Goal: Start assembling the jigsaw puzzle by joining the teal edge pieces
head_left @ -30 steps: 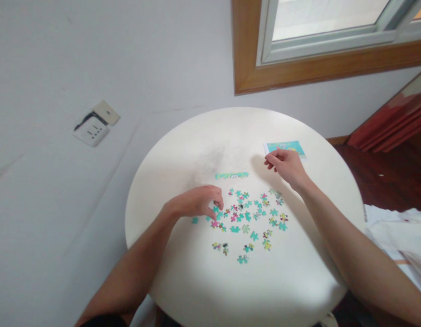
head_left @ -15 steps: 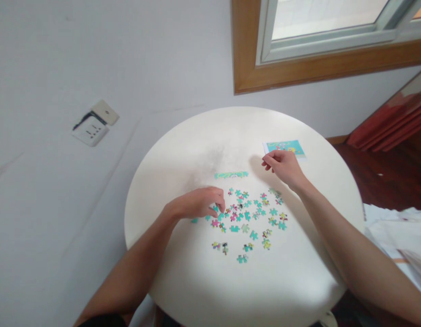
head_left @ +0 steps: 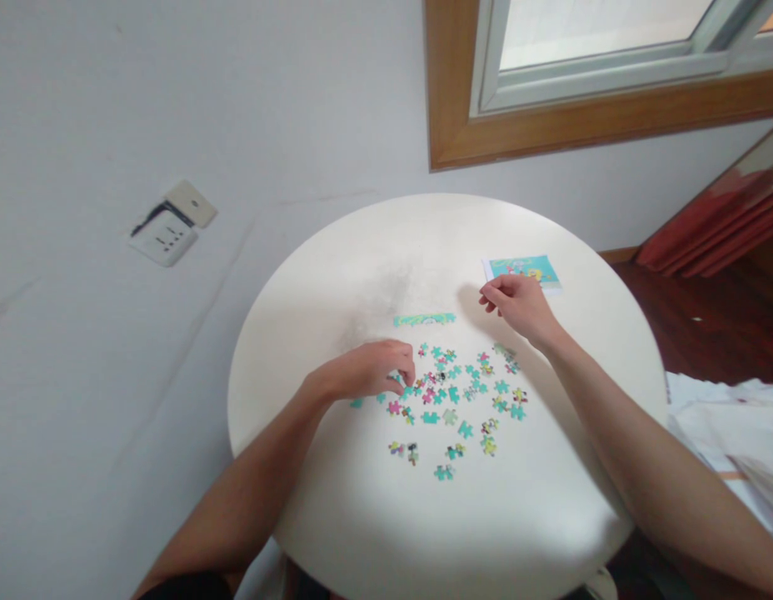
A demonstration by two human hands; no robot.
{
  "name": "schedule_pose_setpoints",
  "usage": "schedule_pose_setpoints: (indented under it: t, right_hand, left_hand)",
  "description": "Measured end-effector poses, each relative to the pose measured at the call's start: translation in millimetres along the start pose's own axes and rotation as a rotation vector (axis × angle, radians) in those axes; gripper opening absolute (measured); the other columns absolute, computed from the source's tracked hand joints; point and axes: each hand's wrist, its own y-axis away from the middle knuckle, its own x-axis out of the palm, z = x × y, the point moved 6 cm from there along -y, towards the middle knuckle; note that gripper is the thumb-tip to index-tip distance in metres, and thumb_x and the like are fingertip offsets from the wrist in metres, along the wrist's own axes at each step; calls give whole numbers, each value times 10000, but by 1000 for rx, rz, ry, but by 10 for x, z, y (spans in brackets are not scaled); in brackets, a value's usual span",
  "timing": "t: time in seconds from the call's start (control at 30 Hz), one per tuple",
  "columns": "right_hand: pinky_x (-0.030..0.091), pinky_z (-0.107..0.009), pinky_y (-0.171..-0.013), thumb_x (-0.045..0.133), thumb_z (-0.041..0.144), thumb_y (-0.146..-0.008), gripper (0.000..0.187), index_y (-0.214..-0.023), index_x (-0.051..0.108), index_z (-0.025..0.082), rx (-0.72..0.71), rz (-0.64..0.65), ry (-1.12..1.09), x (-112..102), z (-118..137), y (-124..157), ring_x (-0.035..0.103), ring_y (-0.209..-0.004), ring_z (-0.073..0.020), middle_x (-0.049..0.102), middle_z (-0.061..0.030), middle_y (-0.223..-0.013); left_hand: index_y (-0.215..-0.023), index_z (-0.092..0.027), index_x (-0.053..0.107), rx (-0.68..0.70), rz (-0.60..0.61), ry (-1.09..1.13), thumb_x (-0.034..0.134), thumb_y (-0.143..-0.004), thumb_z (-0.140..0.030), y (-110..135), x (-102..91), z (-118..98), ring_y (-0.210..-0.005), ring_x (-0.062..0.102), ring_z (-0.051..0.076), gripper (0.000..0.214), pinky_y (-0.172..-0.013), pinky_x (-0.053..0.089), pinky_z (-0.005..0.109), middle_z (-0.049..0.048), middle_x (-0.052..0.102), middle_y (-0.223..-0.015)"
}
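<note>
My left hand [head_left: 380, 367] is low over the left side of scattered jigsaw pieces [head_left: 453, 395], thumb and forefinger curved but apart. Its fingertips are close to a teal piece [head_left: 406, 392]; whether they touch it I cannot tell. My right hand [head_left: 515, 302] hovers in front of the picture card [head_left: 533, 268], thumb and fingers pinched together. Anything between those fingers is hidden. A joined strip of jigsaw pieces [head_left: 424, 320], green and teal, lies between the hands, beyond the loose ones.
The round white table [head_left: 336, 267] stands against a wall with a socket [head_left: 165, 237]. A wood-framed window [head_left: 449, 100] is above its far side. White sheets or cloth [head_left: 711, 417] lie to the right, and a red curtain [head_left: 724, 221] hangs behind.
My left hand has shifted very slightly to the right, its fingertips nearer the pieces. My right hand has stayed almost still, and the pieces lie as before.
</note>
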Motion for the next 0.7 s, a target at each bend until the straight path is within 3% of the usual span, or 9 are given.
schedule_pose_setpoints:
  t: [0.23, 0.4, 0.7]
  right_hand:
    - [441, -291, -541, 575, 271, -793, 161, -705, 645, 156, -11, 5, 1, -4, -10, -11, 590, -565, -143, 701, -85, -701]
    - [443, -292, -541, 578, 281, -794, 162, -714, 648, 159, -8, 6, -6, -10, -18, -10, 597, -574, -148, 704, -86, -707]
    - [452, -301, -547, 576, 278, -792, 156, -706, 643, 166, -20, 9, -3, -8, -10, -10, 598, -572, -151, 702, -84, -703]
  left_hand:
    - [-954, -195, 707, 23, -23, 8, 608, -886, -93, 8, -15, -32, -927, 596, 171, 158, -872, 423, 279, 44, 651, -948]
    - [-970, -192, 688, 18, -32, -17, 701, -859, -210, 10, -11, -22, -927, 590, 186, 113, -860, 427, 290, 47, 640, -960]
    - [-956, -218, 726, 21, -33, 12, 667, -864, -133, -3, -11, -36, -919, 585, 167, 138, -855, 421, 270, 32, 635, -938]
